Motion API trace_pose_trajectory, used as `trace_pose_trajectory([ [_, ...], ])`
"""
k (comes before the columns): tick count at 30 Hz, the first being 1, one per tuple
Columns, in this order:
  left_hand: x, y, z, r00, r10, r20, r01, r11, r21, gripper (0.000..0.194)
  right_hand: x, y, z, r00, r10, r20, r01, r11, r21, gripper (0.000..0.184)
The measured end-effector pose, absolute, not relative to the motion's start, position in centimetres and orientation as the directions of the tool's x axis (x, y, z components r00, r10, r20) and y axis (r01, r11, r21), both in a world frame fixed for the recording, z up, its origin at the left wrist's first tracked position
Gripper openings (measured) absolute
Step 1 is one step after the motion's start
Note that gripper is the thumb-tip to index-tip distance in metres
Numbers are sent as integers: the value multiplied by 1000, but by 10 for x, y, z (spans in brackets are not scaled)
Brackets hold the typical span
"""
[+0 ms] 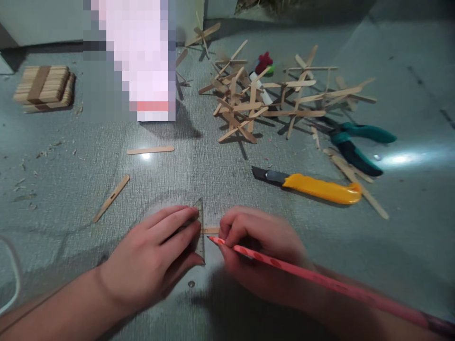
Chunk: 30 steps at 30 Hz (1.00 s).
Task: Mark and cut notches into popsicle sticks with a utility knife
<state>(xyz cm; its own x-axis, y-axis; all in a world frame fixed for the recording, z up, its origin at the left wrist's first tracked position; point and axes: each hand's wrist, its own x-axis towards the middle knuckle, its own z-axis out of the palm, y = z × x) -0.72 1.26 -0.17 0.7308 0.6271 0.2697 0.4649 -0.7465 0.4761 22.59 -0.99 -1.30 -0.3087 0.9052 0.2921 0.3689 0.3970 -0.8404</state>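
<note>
My left hand [156,255] lies flat on a clear triangular ruler [201,222], fingers stretched out and pressing it down on the grey mat. My right hand [256,246] is closed round a long pink pencil [320,279] whose tip points at the ruler's edge. Between the two hands a short piece of a wooden stick [210,230] shows under the ruler. The pencil's far end runs off toward the lower right corner.
A yellow utility knife [313,186] and teal pliers [355,142] lie to the right. A heap of glued craft sticks [256,94] sits behind them. Two loose sticks [112,197] lie at left, a bundled stack [44,87] at far left. A blurred pink object [142,57] stands behind.
</note>
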Motion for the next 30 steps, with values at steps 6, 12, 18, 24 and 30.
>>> trace_pose_trajectory([
  [6, -7, 13, -2, 731, 623, 278, 463, -752, 468, 32, 225, -9, -14, -280, 911, 301, 392, 395, -831, 25],
  [12, -7, 12, -2, 733, 623, 273, 468, -753, 462, 32, 224, -8, -15, -267, 912, 311, 400, 398, -825, 25],
  [18, -8, 11, -3, 733, 624, 271, 473, -754, 455, 32, 224, -10, -15, -252, 919, 303, 414, 385, -825, 28],
  [24, -7, 12, -2, 730, 629, 266, 478, -749, 459, 31, 224, -9, -14, -258, 917, 303, 415, 389, -823, 29],
  [30, -8, 11, -2, 733, 626, 265, 476, -751, 457, 31, 224, -10, -16, -249, 920, 303, 415, 383, -825, 29],
])
